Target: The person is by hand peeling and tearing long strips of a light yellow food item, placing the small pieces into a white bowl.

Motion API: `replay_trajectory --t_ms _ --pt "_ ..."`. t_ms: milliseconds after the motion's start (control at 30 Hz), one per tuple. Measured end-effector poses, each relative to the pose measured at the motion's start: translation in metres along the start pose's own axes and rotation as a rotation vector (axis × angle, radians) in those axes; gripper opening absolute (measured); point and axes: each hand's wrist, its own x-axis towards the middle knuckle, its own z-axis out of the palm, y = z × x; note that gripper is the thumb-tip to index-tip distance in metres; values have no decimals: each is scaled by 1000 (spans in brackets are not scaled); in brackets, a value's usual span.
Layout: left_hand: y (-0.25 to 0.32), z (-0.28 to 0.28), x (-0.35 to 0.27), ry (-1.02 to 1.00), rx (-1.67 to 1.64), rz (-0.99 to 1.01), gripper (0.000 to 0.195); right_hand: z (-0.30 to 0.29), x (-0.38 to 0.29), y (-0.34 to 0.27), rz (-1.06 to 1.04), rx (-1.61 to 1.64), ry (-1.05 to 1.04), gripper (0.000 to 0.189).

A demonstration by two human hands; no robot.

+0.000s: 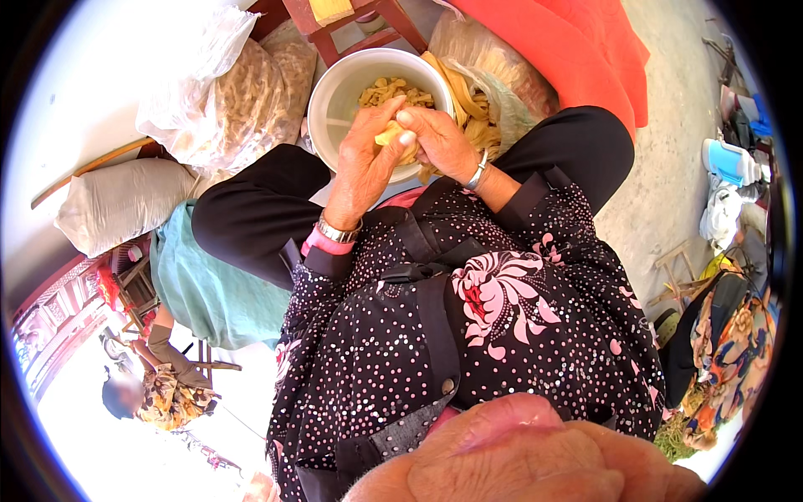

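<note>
My left hand [365, 154] and my right hand [444, 139] meet over the near rim of a white plastic bucket [319, 119]. Between them they grip a soft, folded yellow piece [389, 133], possibly a preserved vegetable; my fingers partly cover it. A heap of small yellow pieces [394, 91] lies inside the bucket. Just right of the bucket, long yellow strips [482, 133] spill from an open plastic sack [509, 100]. The bucket stands between my bent knees.
Left are a filled clear plastic bag [254, 94], a pale sack [128, 197] and a green cloth [216, 288]. A dark red wooden stool [323, 44] stands beyond the bucket, beside red cloth [577, 56]. Other people [172, 395] sit at both sides.
</note>
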Motion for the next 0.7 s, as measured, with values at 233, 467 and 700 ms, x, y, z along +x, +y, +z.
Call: replay_trajectory --t_ms 233,467,700 --pt "-17 10 -1 39 -475 -365 51 -9 9 12 -273 -481 306 33" --pt "-15 -2 8 -183 -1116 -438 53 -16 3 17 -174 -348 255 46" --pt "-33 -7 9 -269 -1470 -402 48 -30 -9 1 -162 -517 213 40"
